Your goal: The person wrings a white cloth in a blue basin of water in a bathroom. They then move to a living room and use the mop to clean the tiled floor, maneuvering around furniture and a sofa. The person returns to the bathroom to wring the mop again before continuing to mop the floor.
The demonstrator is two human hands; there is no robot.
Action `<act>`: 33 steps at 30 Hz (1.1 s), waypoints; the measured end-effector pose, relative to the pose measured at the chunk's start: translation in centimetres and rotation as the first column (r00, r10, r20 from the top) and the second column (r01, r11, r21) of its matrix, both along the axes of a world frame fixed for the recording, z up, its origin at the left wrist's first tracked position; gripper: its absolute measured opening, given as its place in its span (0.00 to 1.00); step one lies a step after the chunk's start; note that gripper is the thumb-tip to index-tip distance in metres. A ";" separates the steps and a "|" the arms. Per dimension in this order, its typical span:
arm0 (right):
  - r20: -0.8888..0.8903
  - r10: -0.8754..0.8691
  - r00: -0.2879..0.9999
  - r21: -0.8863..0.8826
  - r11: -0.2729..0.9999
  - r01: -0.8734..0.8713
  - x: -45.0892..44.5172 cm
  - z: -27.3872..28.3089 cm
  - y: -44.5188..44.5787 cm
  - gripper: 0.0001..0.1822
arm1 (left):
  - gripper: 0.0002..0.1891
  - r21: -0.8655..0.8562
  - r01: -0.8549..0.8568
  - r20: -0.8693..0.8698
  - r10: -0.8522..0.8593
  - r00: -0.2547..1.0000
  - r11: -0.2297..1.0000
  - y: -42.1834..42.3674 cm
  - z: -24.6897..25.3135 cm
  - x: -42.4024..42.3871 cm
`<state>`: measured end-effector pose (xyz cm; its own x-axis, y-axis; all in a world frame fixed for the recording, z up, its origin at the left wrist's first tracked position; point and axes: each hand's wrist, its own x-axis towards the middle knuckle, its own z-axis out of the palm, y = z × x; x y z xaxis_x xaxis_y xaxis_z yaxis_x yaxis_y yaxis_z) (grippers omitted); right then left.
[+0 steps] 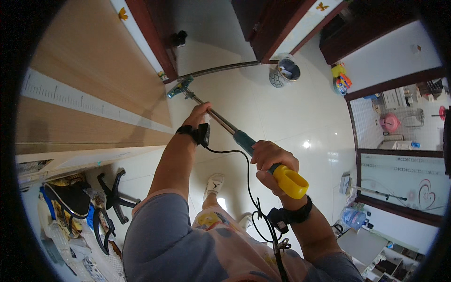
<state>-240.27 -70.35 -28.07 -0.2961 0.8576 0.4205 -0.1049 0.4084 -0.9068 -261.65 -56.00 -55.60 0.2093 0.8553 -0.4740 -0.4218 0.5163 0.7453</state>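
Note:
A long-handled floor mop (225, 123) with a metal pole slants across the view, its green head at the upper left by the door frame. My left hand (200, 112) grips the metal pole below the head. My right hand (276, 162) is closed around the dark green grip, just above the yellow loop-shaped handle end (291, 181). The mop head (180, 87) is at the floor beside the corner of the wooden panel. Both wrists wear black straps with small devices, and a black cable hangs between them.
A patterned waste bin (284, 72) stands near the doorway's metal threshold (222, 68). A wooden panel with a printed scale (88, 102) rises on the left, above a black swivel-chair base (114, 197). To the right are a second mop (377, 191) and a water bottle (353, 218).

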 end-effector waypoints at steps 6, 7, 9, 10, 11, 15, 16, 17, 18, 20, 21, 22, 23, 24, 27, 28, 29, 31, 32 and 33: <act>-0.006 -0.023 1.000 -0.050 0.998 0.023 6.8 0.4 -4.4 0.10 | 0.08 -0.167 0.202 -0.245 -0.239 0.940 0.965 -2.8 2.2 6.9; -0.010 -0.008 1.000 -0.049 0.999 0.007 8.6 0.5 -5.5 0.10 | 0.09 -0.188 0.304 -0.269 -0.347 0.899 0.934 -3.9 2.2 8.0; -0.036 -0.036 0.999 -0.112 0.993 0.032 12.5 1.2 -8.5 0.10 | 0.11 -0.252 0.480 -0.301 -0.539 0.786 0.840 -6.6 1.1 10.0; -0.027 -0.044 0.999 -0.132 0.990 0.040 14.7 1.6 -10.2 0.09 | 0.14 -0.276 0.476 -0.219 -0.537 0.815 0.835 -8.8 0.2 11.8; -0.005 -0.069 0.998 -0.136 0.988 0.068 16.9 2.0 -12.2 0.09 | 0.17 -0.299 0.467 -0.133 -0.521 0.843 0.832 -11.3 -0.4 13.9; -0.013 -0.140 0.990 -0.110 0.984 0.137 25.7 4.3 -22.1 0.09 | 0.19 -0.336 0.601 -0.186 -0.677 0.712 0.725 -20.6 6.6 24.2; -0.018 -0.136 0.991 -0.124 0.983 0.133 27.7 5.0 -24.7 0.10 | 0.19 -0.111 0.628 -0.249 -0.634 0.733 0.770 -23.8 4.8 25.9; -0.002 -0.222 0.975 -0.147 0.965 0.219 29.5 6.0 -28.0 0.11 | 0.21 -0.042 0.655 -0.242 -0.644 0.726 0.755 -26.6 3.6 28.8; 0.031 -0.228 0.973 -0.159 0.960 0.230 32.0 6.8 -30.7 0.12 | 0.22 0.026 0.672 -0.243 -0.648 0.722 0.740 -29.5 2.5 31.6; 0.100 -0.281 0.955 -0.227 0.928 0.297 37.5 8.5 -36.3 0.12 | 0.27 -0.048 0.714 -0.188 -0.708 0.680 0.699 -35.3 3.2 37.4; 0.165 -0.277 0.947 -0.235 0.921 0.310 40.4 10.0 -38.6 0.12 | 0.28 -0.020 0.727 -0.200 -0.715 0.670 0.687 -38.2 3.8 40.3; 0.201 -0.310 0.929 -0.258 0.898 0.356 42.6 11.3 -40.7 0.12 | 0.28 -0.069 0.760 -0.107 -0.763 0.638 0.646 -40.4 4.0 43.6; 0.235 -0.364 0.901 -0.256 0.871 0.419 43.5 13.1 -42.3 0.12 | 0.28 -0.103 0.802 -0.008 -0.806 0.591 0.589 -42.4 4.1 46.4; 0.285 -0.359 0.889 -0.245 0.869 0.429 45.4 14.3 -43.7 0.14 | 0.24 0.002 0.821 -0.113 -0.815 0.568 0.571 -43.8 7.4 47.4; 0.337 -0.322 0.885 -0.242 0.879 0.411 48.4 17.3 -46.2 0.14 | 0.19 -0.281 0.552 0.079 -0.554 0.829 0.785 -50.3 4.2 55.7; 0.320 -0.312 0.895 -0.248 0.884 0.396 48.7 17.6 -46.4 0.14 | 0.17 -0.233 0.532 0.086 -0.527 0.845 0.814 -51.0 4.5 56.8; 0.302 -0.297 0.906 -0.255 0.890 0.377 48.9 18.0 -46.4 0.14 | 0.15 -0.180 0.508 0.093 -0.499 0.861 0.842 -51.3 5.6 56.8; 0.270 -0.255 0.928 -0.268 0.906 0.327 49.3 19.0 -45.9 0.14 | 0.11 0.475 0.386 -0.349 -0.233 0.908 0.791 -53.2 8.1 55.0; 0.252 -0.225 0.941 -0.273 0.916 0.293 49.4 19.5 -45.7 0.14 | 0.10 0.439 0.306 -0.280 -0.195 0.940 0.844 -53.6 8.6 54.8; 0.239 -0.185 0.953 -0.281 0.927 0.250 49.9 20.0 -45.6 0.14 | 0.09 0.342 0.235 -0.166 -0.187 0.968 0.910 -53.9 8.8 54.7</act>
<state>-190.36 -115.90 -8.11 -0.1393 0.9871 0.0789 0.1554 0.1004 -0.9827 -206.99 -109.90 -46.85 0.3619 0.9146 -0.1807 -0.2223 0.2729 0.9360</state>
